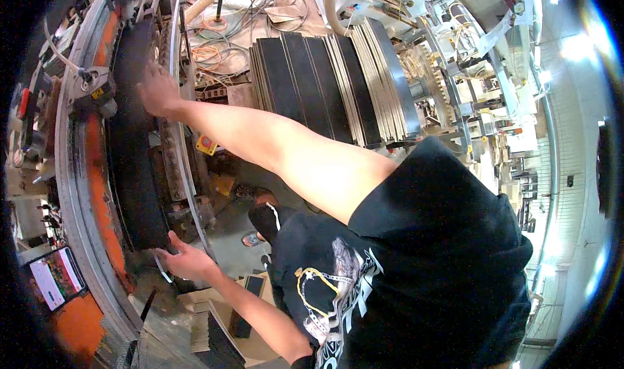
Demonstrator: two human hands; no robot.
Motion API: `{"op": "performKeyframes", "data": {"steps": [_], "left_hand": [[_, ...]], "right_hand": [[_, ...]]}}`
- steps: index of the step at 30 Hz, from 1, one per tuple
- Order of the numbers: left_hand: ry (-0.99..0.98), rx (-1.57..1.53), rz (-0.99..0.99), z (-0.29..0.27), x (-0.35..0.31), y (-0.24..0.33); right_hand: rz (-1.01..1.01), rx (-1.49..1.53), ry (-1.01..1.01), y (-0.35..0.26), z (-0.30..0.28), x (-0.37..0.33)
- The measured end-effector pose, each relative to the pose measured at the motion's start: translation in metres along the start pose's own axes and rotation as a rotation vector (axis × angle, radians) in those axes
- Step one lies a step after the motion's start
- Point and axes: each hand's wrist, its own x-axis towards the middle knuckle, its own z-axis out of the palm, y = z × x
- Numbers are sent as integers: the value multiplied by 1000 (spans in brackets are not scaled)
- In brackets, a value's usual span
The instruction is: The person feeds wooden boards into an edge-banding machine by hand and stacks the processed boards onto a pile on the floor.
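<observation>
- Out at 10 o'clock, the right hand (159,91) reaches over the far stretch of the long black strip (133,161), its arm nearly straight, fingers extended and a bit blurred; that grip looks released, palm toward the strip, though I can't see whether skin meets it.
- Toward 8 o'clock, the left hand (187,262) sits by the strip's near end, elbow bent, fingers pointing to 9 o'clock and thumb parted upward; I can't tell whether this grip pinches the end.
- The strip itself lies lengthwise at 9 o'clock, along the machine bed.
- An orange rail (97,187) borders it on the 9 o'clock side; a thin silver rail (186,182) curves along its 3 o'clock side, and the right wrist crosses above that.
- A clamp-like metal fitting (91,86) crowds the strip at 10 o'clock.
- Bare floor (229,236) shows at 8 o'clock, between machine and torso.
- Stacked black boards (312,76) fill 12 to 1 o'clock, well apart from both hands.
- Cardboard (261,351) lies between 6 and 7 o'clock, beneath the left forearm.
</observation>
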Motion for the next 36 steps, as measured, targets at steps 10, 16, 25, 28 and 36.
{"op": "performKeyframes", "data": {"steps": [10,16,25,28,36], "left_hand": [[160,49,49,10,-3,-4],[-18,51,-120,1,-10,19],[19,90,-86,-2,-8,17],[65,102,-44,8,-10,5],[155,157,50,8,-2,-19]], "right_hand": [[7,-28,6,-4,1,-3],[108,15,-63,5,-9,-2],[-20,11,5,-19,-25,-3],[14,54,-48,-24,-32,-6],[37,19,-176,-36,-35,-15]]}}
